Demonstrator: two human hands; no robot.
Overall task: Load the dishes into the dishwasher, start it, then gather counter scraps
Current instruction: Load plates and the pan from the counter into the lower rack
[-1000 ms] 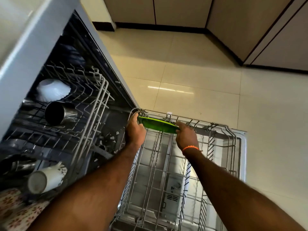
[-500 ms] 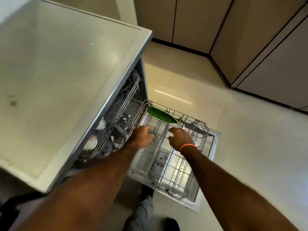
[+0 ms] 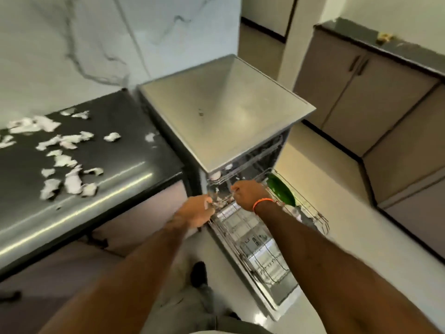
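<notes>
Lower rack [image 3: 289, 239] is pulled out over the open door, green plate [image 3: 280, 192] standing at its far end. Left hand [image 3: 198, 210] and right hand [image 3: 249, 194] are at the rack's inner end; blur hides whether fingers grip wire. Push evenly with 2 hands, then close the door. Scraps [image 3: 63, 162] wait on the desk [image 3: 115, 189].

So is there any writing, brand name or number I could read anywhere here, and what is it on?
None can be read.
Dishwasher door: small dark marks by the detergent compartment on its inner panel, too blurred to read.
Dishwasher top: bare metal with a small speck, no label.
Counter: only white paper scraps, no print visible on them.
Cabinets: plain doors, no text.
</notes>
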